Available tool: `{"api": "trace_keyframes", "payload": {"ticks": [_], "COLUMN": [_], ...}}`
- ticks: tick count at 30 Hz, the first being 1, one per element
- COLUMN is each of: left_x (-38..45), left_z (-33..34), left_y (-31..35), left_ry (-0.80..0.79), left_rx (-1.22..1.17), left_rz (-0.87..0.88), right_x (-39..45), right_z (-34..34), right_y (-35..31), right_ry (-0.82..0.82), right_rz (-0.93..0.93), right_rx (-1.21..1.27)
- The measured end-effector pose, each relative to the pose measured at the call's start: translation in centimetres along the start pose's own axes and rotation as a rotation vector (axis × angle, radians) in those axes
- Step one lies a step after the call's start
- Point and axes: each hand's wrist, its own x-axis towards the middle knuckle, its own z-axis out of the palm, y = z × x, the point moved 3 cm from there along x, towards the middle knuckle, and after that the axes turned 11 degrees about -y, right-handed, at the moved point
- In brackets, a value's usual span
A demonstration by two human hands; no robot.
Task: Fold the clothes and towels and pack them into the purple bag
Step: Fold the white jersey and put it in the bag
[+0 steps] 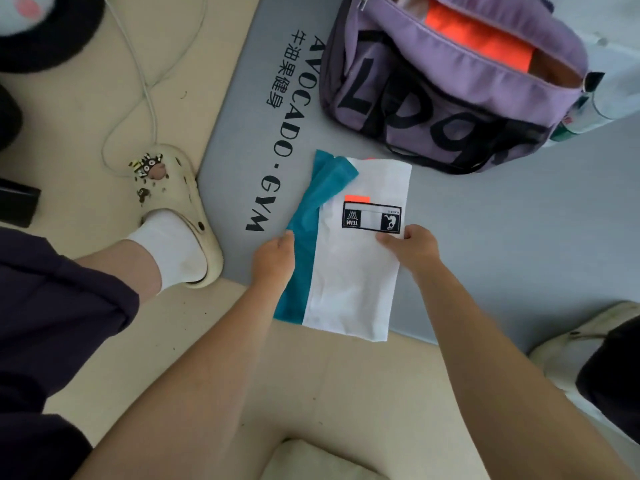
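Both arms reach fwd over the folded white & teal garment (349, 271), which lies on the grey gym mat (502, 237) just in front of the purple bag (446, 98). Left hand (273, 259) has fingers curled onto the teal edge; right hand (410, 249) pinches the white cloth w/ thumb and curled fingers below the black label (372, 218). Fingertips mostly hidden under knuckles. Bag is open, 1 orange item (481, 39) inside, far side cut off. 1 clog (173, 209) in full view, 1 garment.
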Motion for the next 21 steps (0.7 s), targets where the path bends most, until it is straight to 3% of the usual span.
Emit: {"api": "trace_keyframes", "payload": {"ticks": [3,7,10,15,21], "left_x": [0.8,2.6,4.5,7.5,7.6], "left_z": [0.9,2.0,1.8,1.2,-1.3], "left_y": [2.6,7.0,9.7,13.0,13.0], "left_ry": [0.073,0.052,0.066,0.046,0.265], "left_rx": [-0.008,0.084,0.148,0.336,0.186], "left_rz": [0.136,0.250,0.327,0.314,0.299], "right_x": [0.3,1.6,2.8,4.5,4.4], "right_z": [-2.0,-3.7,-3.9,-5.2,-7.3], "right_y": [1.5,0.7,-0.3,-0.8,-0.3], "right_ry": [-0.064,0.056,0.059,0.037,0.181], "right_rz": [0.058,-0.034,-0.050,-0.061,-0.158], "right_rx": [-0.043,0.066,0.151,0.000,0.037]}}
